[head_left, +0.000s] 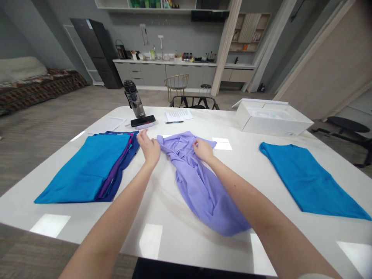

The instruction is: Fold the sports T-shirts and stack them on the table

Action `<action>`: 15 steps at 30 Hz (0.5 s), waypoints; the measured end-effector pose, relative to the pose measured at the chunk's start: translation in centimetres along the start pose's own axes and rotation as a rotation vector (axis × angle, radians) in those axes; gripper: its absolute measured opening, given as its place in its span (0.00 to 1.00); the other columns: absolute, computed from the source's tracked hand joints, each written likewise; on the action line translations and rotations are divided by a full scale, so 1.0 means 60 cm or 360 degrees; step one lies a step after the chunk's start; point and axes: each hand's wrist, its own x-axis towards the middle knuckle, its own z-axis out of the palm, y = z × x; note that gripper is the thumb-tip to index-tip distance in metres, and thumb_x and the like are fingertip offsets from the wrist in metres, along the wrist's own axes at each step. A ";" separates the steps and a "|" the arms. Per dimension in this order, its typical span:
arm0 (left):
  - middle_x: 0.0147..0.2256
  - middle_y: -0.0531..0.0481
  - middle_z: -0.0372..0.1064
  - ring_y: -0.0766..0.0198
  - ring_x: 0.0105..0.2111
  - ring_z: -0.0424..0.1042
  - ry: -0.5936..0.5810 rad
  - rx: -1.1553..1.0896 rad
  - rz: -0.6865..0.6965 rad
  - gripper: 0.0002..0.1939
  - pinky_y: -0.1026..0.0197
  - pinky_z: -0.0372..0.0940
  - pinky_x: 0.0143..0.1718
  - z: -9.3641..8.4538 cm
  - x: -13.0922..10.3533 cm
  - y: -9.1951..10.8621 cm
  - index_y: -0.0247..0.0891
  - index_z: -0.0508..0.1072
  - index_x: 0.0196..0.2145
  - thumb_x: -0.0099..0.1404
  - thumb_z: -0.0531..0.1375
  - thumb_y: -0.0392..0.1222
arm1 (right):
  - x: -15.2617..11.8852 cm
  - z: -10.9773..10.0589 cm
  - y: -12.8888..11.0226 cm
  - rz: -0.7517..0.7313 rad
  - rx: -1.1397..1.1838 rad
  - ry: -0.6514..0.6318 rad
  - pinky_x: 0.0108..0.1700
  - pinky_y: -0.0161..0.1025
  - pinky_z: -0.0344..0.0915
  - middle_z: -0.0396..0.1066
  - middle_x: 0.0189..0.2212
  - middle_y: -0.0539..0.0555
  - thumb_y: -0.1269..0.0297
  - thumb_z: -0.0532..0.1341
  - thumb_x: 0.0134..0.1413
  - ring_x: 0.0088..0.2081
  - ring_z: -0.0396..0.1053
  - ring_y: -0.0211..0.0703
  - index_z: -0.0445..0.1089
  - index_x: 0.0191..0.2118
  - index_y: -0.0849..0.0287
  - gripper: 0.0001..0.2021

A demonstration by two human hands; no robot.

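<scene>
A crumpled lavender garment (200, 186) lies across the middle of the white table (162, 217), its bunched upper end spread sideways and its lower part trailing toward me. My right hand (204, 150) has its fingers closed on a fold of it near the upper right. Just off the upper left corner is my left hand (149, 148), its fingers apart and nothing visible in them. To its left lies a stack of folded clothes (90, 164), bright blue on top with purple and navy edges below. A folded blue garment (310, 178) rests at the right.
An open white box (270, 120) stands at the back right of the table. Toward the back left are a dark water bottle (134, 100), a black phone (143, 121), a printed sheet (179, 115) and a pen (174, 122). Chairs stand beyond the far edge.
</scene>
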 end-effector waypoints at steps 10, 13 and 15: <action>0.47 0.35 0.75 0.45 0.53 0.73 -0.0894 0.0040 -0.0087 0.14 0.49 0.59 0.62 0.110 -0.020 -0.012 0.38 0.74 0.44 0.60 0.62 0.30 | 0.045 0.041 -0.069 0.0067 0.0031 -0.0174 0.48 0.40 0.68 0.79 0.46 0.59 0.57 0.64 0.62 0.49 0.75 0.51 0.78 0.44 0.55 0.10; 0.50 0.32 0.74 0.45 0.56 0.72 -0.0848 -0.0084 -0.0191 0.14 0.47 0.55 0.65 0.115 -0.011 -0.038 0.37 0.74 0.45 0.60 0.63 0.32 | 0.042 0.020 -0.048 -0.0011 0.0030 -0.0157 0.48 0.40 0.67 0.79 0.44 0.60 0.60 0.62 0.64 0.47 0.76 0.50 0.78 0.41 0.57 0.09; 0.55 0.30 0.72 0.45 0.60 0.69 -0.0879 -0.0096 -0.0164 0.14 0.47 0.52 0.67 0.113 -0.008 -0.055 0.36 0.74 0.45 0.60 0.63 0.33 | 0.035 -0.014 -0.009 -0.0046 0.0017 -0.0130 0.46 0.39 0.66 0.79 0.42 0.60 0.61 0.62 0.64 0.45 0.75 0.49 0.78 0.41 0.58 0.09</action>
